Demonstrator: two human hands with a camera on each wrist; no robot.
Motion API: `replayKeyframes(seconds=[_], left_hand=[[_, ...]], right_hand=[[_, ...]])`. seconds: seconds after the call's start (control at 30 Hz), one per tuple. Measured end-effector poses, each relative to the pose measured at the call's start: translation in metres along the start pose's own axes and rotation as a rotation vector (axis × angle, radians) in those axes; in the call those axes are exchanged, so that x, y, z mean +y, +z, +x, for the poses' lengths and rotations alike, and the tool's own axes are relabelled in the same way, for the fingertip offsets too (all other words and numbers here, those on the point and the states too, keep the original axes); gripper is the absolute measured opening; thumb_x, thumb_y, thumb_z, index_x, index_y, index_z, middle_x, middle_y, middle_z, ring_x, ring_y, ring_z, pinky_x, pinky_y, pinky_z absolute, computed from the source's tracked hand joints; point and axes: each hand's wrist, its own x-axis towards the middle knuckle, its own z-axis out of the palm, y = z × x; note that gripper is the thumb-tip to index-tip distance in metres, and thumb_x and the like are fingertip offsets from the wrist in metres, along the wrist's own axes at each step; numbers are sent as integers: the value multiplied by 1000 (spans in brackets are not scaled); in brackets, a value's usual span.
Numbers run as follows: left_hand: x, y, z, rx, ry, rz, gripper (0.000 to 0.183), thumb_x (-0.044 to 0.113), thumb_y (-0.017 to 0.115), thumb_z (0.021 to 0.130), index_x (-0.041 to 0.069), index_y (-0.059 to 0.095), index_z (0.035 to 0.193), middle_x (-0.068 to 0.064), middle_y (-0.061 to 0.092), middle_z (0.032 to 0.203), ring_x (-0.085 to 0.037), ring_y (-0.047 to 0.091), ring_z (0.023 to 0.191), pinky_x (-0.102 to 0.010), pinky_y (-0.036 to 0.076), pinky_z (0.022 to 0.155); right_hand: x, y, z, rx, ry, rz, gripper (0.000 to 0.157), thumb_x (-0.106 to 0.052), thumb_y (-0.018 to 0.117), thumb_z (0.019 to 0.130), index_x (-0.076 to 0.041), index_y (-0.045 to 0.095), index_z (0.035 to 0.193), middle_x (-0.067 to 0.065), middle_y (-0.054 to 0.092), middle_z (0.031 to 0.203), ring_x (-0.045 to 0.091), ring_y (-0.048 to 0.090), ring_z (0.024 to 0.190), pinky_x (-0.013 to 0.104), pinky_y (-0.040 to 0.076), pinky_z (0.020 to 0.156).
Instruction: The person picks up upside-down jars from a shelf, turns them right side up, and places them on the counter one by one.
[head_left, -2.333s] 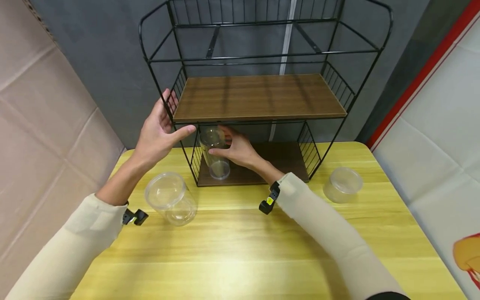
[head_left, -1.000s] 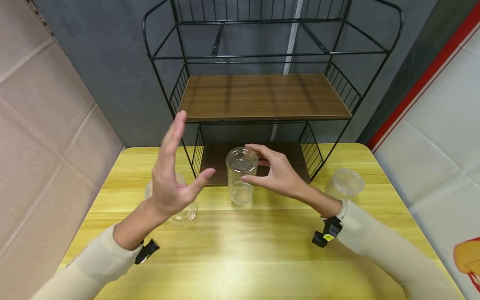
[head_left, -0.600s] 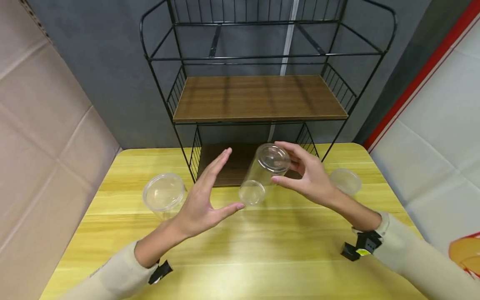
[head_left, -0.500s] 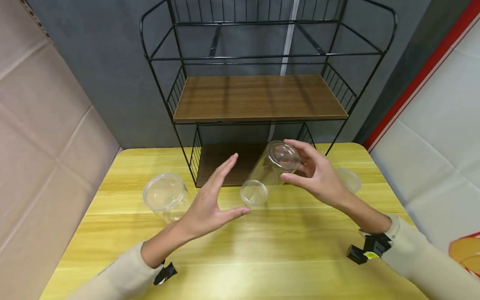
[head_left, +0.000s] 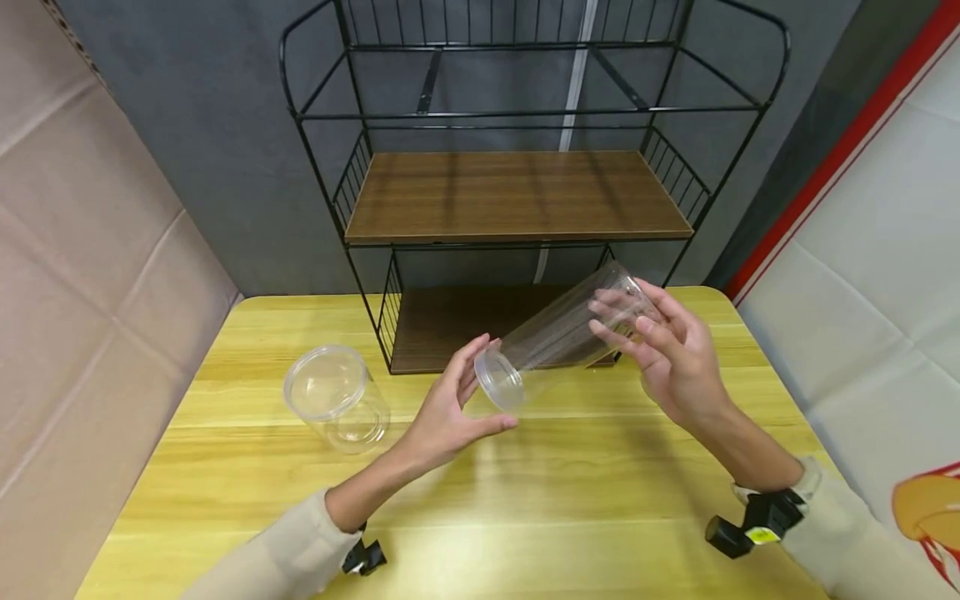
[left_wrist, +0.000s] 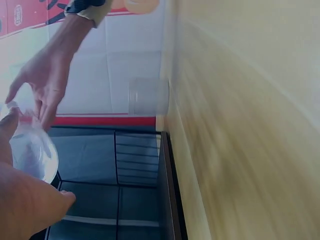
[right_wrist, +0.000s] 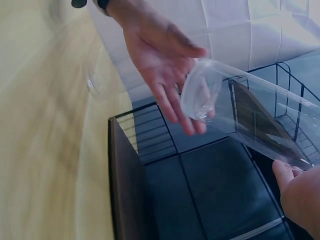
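My right hand grips a tall clear plastic jar near its base, fingers and thumb on its wall. The jar is tilted over the table in front of the rack, its lidded end down to the left. Around that end my left hand is spread, fingers behind it and thumb below. In the right wrist view, the left palm faces the jar, fingertips overlapping its end. A wider clear jar stands on the table to the left.
A black wire rack with brown wooden shelves stands at the back of the table. In the left wrist view a small clear container sits on the table beside the rack; my right hand hides it in the head view.
My right hand brought the jar out from the lower shelf, moved it right and tipped it towards the left. My left hand came off the rack's side to the jar's lidded end.
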Motion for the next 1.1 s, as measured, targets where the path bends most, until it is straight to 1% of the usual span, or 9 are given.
replayKeyframes(seconds=[0.1,0.23,0.5,0.57,0.63,0.7,0.8,0.97,1.1], left_hand=[[0,5,1,4,17,-117,99,10,89,87,8,28,165,-10,39,168,-26,37,156,-30,36,122],[1,9,2,41,31,-184,87,0,84,88,2,34,159,-15,45,163,-31,45,151,-35,46,116],[5,3,0,98,66,-170,78,-4,82,87,1,42,153,-18,52,156,-34,52,145,-39,54,108],[6,-1,-1,102,81,-161,78,-6,82,86,-1,42,153,-19,53,154,-35,53,144,-40,54,107],[7,-5,-1,101,93,-139,77,-5,82,86,-1,43,152,-19,54,154,-34,55,142,-40,54,107],[8,-9,-1,103,94,-86,76,-3,83,86,2,45,152,-16,55,153,-32,57,140,-41,54,107],[11,-15,-1,109,89,34,76,4,86,86,10,49,152,-11,59,149,-27,63,130,-43,56,105],[15,-23,1,109,97,218,79,14,90,84,17,52,153,-8,66,134,-23,68,119,-43,60,98],[20,-28,4,102,101,307,81,19,91,84,18,51,155,-7,67,134,-22,69,120,-41,62,95]], right_hand=[[6,-1,-4,10,21,30,42,0,42,109,6,42,150,19,63,140,29,64,129,45,53,109],[14,-3,-9,44,46,19,33,-4,41,111,0,48,143,18,64,140,30,63,131,46,53,110],[17,-13,-16,74,109,-23,45,-1,42,111,-2,44,156,11,54,153,20,61,135,41,55,107],[15,-15,-16,75,117,-78,45,2,44,110,-2,44,155,10,60,148,20,63,133,37,55,106],[12,-19,-17,80,96,-209,46,4,48,108,-2,48,153,8,66,142,17,66,129,30,56,104],[7,-23,-16,80,37,-345,48,8,52,105,0,50,152,7,67,142,15,64,129,25,55,103],[-1,-31,-13,123,-119,-519,55,15,60,97,4,54,150,10,67,140,17,63,129,20,54,102],[-15,-40,-1,221,-367,-733,63,17,74,86,8,55,146,15,65,140,24,61,131,25,52,107],[-27,-42,11,322,-431,-941,66,6,83,86,3,57,147,5,63,142,21,60,133,26,50,111]])
